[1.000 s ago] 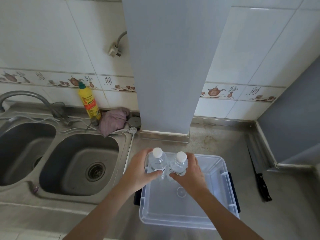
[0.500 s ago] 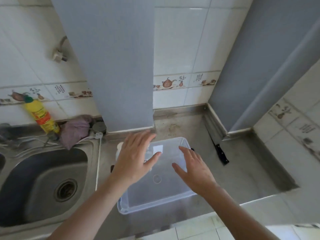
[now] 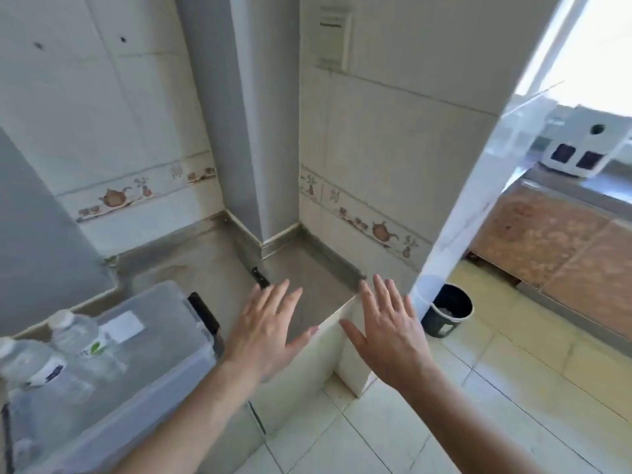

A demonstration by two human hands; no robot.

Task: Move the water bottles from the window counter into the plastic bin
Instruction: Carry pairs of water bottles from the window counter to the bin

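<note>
You have let go of both clear plastic water bottles, now standing in the translucent plastic bin, and your left hand and right hand, fingers spread and empty, swing toward the window for more.

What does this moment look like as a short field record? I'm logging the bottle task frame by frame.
left hand: open, fingers spread, holding nothing
right hand: open, fingers spread, holding nothing
bin: clear plastic, on the counter at lower left
bottles in bin: two, white caps, upright; bottle A, bottle B
knife: on the counter beyond the left hand
bucket: dark, on the floor to the right
bottles elsewhere: none visible in this view
</note>
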